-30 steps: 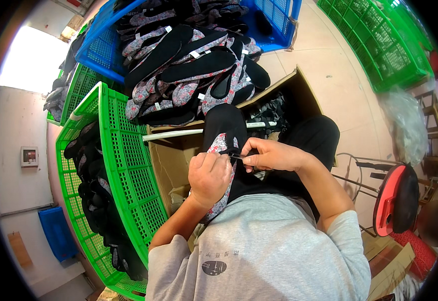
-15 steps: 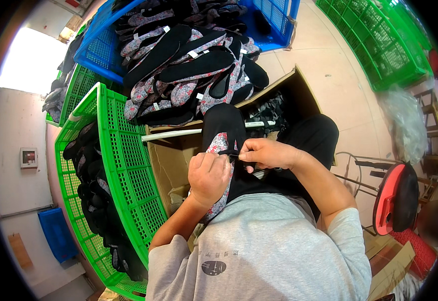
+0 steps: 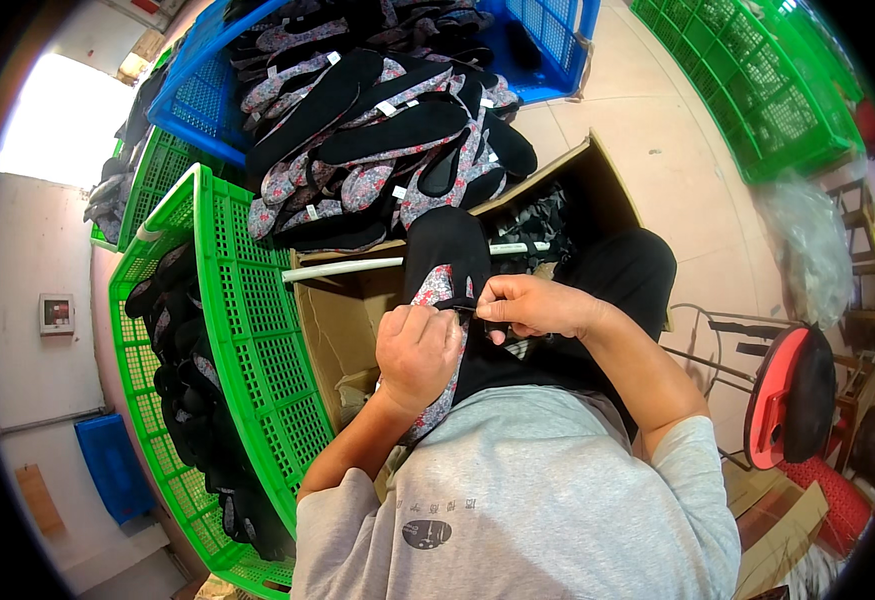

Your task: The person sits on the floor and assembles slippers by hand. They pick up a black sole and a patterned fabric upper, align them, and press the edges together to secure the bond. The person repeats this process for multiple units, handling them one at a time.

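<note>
Right hand (image 3: 532, 302) fingertips have shifted slightly toward the left hand (image 3: 417, 350) since one second ago; the left hand holds nearly the same position.

Pale tiled floor (image 3: 677, 150) extends at upper right; a light wall (image 3: 42, 230) bounds the left side. Dark lens corners cut off the room's outer parts.

A green crate (image 3: 247, 330) stands close on the left, loaded with dark footwear that its near side wall partly hides. Ahead, a blue crate (image 3: 562, 50), cut off by the top edge, adjoins a heap of floral-and-black footwear (image 3: 392, 135); overlap hides many of the lower pieces. A second green crate (image 3: 747, 85) stands at upper right.

An open cardboard box (image 3: 342, 320) lies below the legs, which block much of its interior; its dark contents are hard to make out. To the right are a round red-and-black stool (image 3: 772, 400) and a clear plastic bag (image 3: 807, 250). A white tube (image 3: 347, 268) crosses the box and passes out of sight behind the left knee.

One floral slipper (image 3: 435, 285) rests lengthwise on the left thigh. Left hand: closed around the slipper, covering its middle; fingertips concealed. Right hand: thumb and forefinger pinching a narrow black strip (image 3: 465, 305) at the slipper's edge; remaining fingers curled.
</note>
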Available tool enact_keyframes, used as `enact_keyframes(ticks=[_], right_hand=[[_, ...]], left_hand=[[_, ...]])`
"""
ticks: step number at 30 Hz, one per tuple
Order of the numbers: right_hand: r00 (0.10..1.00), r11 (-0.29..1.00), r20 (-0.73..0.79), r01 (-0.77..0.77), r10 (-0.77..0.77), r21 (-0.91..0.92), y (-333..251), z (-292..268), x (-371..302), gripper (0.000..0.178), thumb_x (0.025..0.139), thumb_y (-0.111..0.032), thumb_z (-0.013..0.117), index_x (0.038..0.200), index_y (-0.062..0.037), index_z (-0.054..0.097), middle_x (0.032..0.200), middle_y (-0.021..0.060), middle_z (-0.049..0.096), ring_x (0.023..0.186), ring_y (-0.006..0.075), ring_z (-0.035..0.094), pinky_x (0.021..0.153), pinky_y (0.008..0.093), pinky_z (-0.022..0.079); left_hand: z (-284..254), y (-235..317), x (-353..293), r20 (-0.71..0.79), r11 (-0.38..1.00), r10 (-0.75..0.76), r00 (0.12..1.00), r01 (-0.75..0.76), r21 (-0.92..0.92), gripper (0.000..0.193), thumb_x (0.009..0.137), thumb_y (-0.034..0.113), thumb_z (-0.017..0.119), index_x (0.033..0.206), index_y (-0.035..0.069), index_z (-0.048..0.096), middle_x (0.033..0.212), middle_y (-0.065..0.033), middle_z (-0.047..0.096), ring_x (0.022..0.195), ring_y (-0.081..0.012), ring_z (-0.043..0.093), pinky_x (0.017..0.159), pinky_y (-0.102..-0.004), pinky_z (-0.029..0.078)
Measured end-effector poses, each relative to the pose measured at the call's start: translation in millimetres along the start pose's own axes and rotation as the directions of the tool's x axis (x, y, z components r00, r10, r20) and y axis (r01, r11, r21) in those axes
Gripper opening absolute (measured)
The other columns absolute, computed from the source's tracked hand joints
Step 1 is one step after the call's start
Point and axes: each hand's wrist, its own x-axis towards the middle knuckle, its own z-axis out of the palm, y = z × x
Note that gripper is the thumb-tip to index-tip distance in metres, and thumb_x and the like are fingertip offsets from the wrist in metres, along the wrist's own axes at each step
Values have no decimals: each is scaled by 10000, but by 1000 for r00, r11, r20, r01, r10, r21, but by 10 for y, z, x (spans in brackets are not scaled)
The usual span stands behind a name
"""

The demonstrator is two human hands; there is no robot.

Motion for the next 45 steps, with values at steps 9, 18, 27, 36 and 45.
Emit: enact_keyframes(ticks=[9,18,27,36,45], right_hand=[[1000,1000,7,10,-10,11,4,4,24,142,1024,-221,559,996,-83,540,772,38,652,490,10,357,427,177,262],[999,1000,18,27,-27,3,17,5,35,137,1024,-218,559,1002,-84,541,769,34,649,494,10,355,431,174,262],[993,991,35,117,-115,-59,89,82,-16,134,1032,-213,549,1037,-78,550,811,5,642,563,12,391,501,181,315],[975,968,-60,206,-216,-141,270,180,28,158,1021,-215,568,1015,-57,568,797,-12,650,648,49,501,586,219,414],[926,928,-57,369,-372,-58,542,219,22,211,1016,-225,578,1126,-49,544,903,14,670,690,62,513,625,231,428]], left_hand=[[-14,17,7,13,1000,-10,1000,10,-13,188,654,9,753,812,69,670,785,-48,602,719,-239,579,658,-365,452],[3,-13,-7,11,1000,10,1000,-10,-2,169,673,38,742,825,67,674,794,-44,600,723,-233,572,643,-367,439],[-117,-79,355,-67,992,-21,998,12,-127,163,691,-49,741,781,48,646,755,-79,627,693,-274,600,652,-371,480],[144,-195,953,202,924,34,979,46,-380,202,785,-6,680,979,39,716,1061,-86,712,1053,-296,643,923,-384,501],[-109,-257,370,299,843,-234,925,346,-411,323,696,-36,670,1007,46,641,1030,-117,651,990,-306,632,897,-384,497]])
